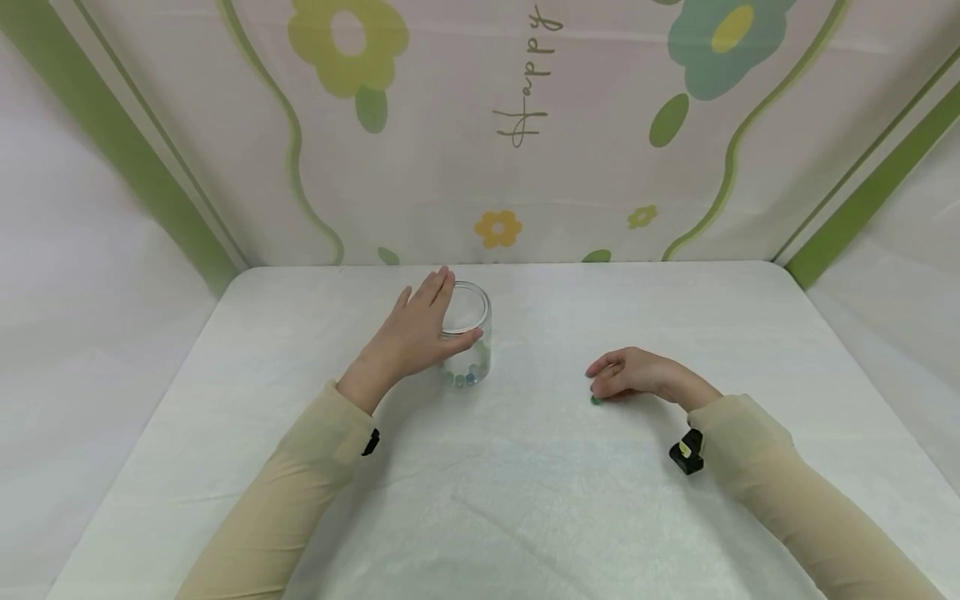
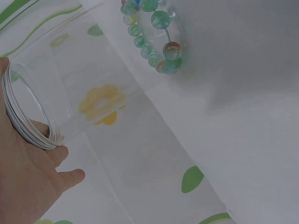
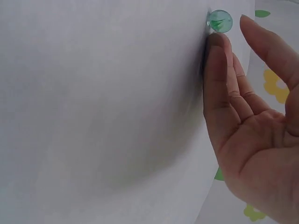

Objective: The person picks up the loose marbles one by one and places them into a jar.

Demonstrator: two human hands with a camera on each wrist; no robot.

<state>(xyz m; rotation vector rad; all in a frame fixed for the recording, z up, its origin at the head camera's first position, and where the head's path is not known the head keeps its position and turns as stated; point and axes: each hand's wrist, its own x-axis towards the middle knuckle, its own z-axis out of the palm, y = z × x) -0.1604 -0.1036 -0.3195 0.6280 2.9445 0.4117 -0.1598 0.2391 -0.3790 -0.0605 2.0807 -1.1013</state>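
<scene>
A clear glass jar stands upright toward the back of the table, its round mouth facing up. Several marbles, mostly green, line its bottom. My left hand holds the jar near the rim from the left, thumb across the front and fingers at the far side. Farther right, a single green marble lies on the white tabletop. My right hand is low beside it, fingertips right at the marble. In the right wrist view the thumb is spread from the fingers, with a small gap to the marble.
White cloth with faint creases covers the table. Behind its far edge rises a backdrop printed with flowers and lettering. Pale side walls flank the table. A black wrist device hangs at the right sleeve.
</scene>
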